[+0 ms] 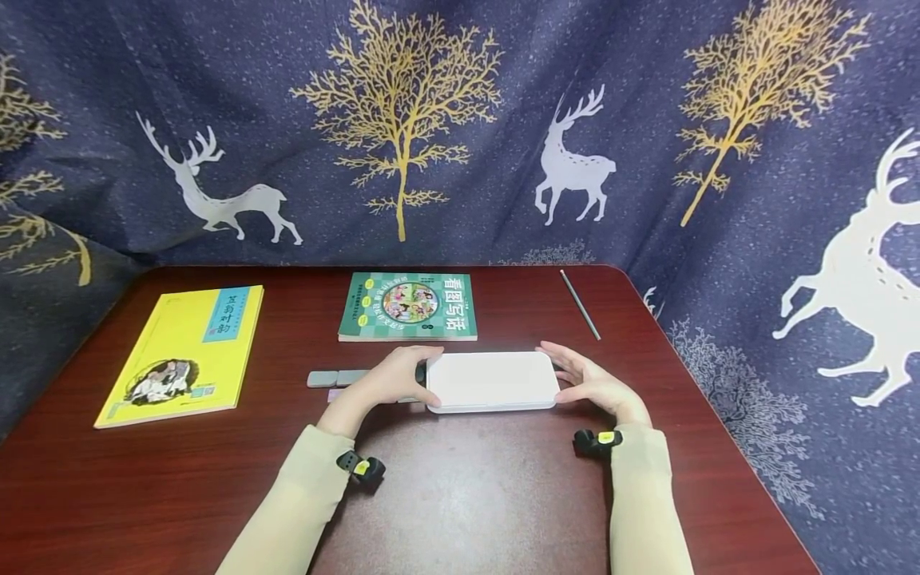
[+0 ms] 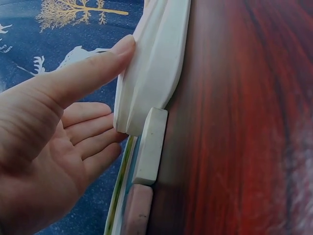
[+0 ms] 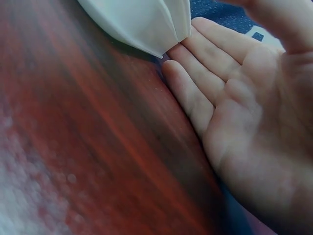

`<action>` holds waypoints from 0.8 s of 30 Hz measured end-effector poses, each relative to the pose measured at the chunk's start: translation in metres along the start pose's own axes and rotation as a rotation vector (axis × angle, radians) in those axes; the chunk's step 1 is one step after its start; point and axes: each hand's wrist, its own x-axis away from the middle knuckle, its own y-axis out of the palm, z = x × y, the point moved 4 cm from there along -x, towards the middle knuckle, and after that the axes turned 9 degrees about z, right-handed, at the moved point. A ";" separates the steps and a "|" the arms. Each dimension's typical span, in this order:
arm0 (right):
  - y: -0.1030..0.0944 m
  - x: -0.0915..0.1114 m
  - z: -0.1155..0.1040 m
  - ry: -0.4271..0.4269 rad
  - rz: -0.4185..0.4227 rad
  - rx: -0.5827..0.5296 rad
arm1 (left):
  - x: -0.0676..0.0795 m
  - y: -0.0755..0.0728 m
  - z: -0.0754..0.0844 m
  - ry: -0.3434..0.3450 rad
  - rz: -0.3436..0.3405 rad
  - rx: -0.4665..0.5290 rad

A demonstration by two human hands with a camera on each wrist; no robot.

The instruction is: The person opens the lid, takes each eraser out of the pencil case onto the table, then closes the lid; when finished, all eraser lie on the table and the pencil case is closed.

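Observation:
A white rectangular case [image 1: 493, 378] with rounded corners lies across the middle of the table. My left hand [image 1: 391, 378] grips its left end, thumb at the near corner and fingers toward the far side. At the right end my right hand [image 1: 595, 388] holds it in the same way. In the left wrist view the thumb presses the case's ridged side [image 2: 156, 54]. A whitish block [image 2: 150, 147] and a pinkish block [image 2: 137, 209], eraser-like, lie near that end. The right wrist view has the fingers against the case's end [image 3: 151, 24]; the thumb tip is out of frame.
A green book [image 1: 407, 307] lies just beyond the case. To the left is a yellow book [image 1: 183, 355]. A thin grey stick, perhaps a pencil [image 1: 580, 304], lies at the back right. Small grey blocks [image 1: 323, 378] sit left of the left hand. Behind the table hangs a patterned blue cloth [image 1: 474, 200].

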 end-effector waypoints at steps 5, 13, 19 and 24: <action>0.000 -0.001 -0.001 0.005 -0.002 0.028 | -0.001 0.001 0.003 -0.006 0.027 -0.031; -0.001 0.000 0.003 0.010 -0.012 0.032 | 0.001 0.000 0.007 -0.009 0.042 -0.058; -0.003 0.004 0.004 0.030 -0.001 0.043 | 0.001 0.001 0.006 0.020 0.030 -0.051; -0.003 0.006 0.002 0.054 0.010 0.062 | 0.002 0.002 0.006 0.035 0.010 -0.042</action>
